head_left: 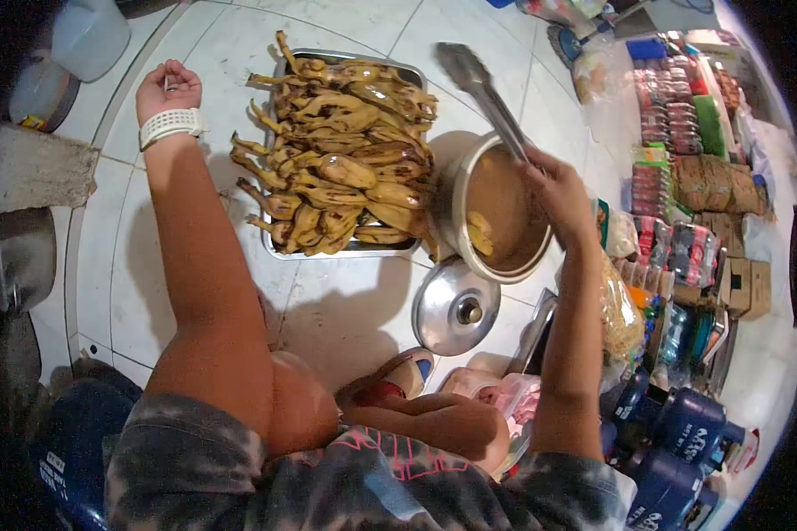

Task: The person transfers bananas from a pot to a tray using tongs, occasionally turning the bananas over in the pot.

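My right hand grips a pair of metal tongs over the rim of a deep pale pot. The tongs' far end points up and left, away from the pot, with nothing visible in it. Brown contents fill the pot's inside, with a yellow piece near its left wall. Left of the pot, a metal tray bears rows of soft, yellow-brown, banana-like pieces with thin stalks and dark patches. My left hand, with a white watch band at its wrist, has curled fingers and holds nothing visible, apart from the tray.
A round metal lid with a knob lies on the tiled floor below the pot. Packaged goods line the right side, above blue gas cylinders. Containers stand at upper left. A pink plastic bag lies near my legs.
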The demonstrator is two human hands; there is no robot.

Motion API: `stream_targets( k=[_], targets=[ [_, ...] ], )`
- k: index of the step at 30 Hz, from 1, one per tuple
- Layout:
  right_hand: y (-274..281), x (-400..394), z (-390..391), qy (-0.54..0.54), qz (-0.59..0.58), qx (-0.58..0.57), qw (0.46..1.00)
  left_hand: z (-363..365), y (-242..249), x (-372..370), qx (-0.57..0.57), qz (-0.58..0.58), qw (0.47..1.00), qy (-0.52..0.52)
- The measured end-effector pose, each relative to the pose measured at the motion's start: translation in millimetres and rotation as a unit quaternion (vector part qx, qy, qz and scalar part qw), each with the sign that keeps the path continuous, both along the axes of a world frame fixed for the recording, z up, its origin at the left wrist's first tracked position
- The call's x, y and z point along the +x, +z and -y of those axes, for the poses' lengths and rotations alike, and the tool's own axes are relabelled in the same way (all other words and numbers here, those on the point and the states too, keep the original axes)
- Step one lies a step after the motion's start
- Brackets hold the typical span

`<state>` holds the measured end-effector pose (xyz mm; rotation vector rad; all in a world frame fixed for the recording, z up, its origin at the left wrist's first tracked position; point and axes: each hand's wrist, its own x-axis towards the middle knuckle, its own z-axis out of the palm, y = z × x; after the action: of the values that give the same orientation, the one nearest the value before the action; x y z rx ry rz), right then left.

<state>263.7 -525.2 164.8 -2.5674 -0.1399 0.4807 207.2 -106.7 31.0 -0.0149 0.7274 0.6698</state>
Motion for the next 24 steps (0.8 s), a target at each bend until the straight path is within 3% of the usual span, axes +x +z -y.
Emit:
stream_targets(
  k=[1, 3, 5, 9, 16, 24],
  targets=[
    [-4, -11, 18, -0.101, -0.037, 0.052, 0.993, 1, 1, 1, 0.008, -0.007, 1.0, 0.006],
    [-28, -31, 65, -0.094, -0.002, 0.096, 0.991, 0, -1, 4, 0.006, -0.006, 1.0, -0.001],
    [-49, -54, 99, -0.177, -0.057, 0.186, 0.965, 1, 0, 6, 0.011, -0.015, 1.0, -0.008],
    [-60, -85, 118, -0.264, -0.201, 0.185, 0.925, 6, 4, 11, 0.013, -0.007, 1.0, -0.014],
    [-91, -85, 128, -0.307, -0.309, 0.363, 0.824, 15, 11, 16, 0.06, 0.0, 0.996, -0.067],
    [-121, -55, 103, -0.378, -0.299, 0.458, 0.747, 24, 11, 13, 0.066, 0.004, 0.996, -0.053]
  ],
)
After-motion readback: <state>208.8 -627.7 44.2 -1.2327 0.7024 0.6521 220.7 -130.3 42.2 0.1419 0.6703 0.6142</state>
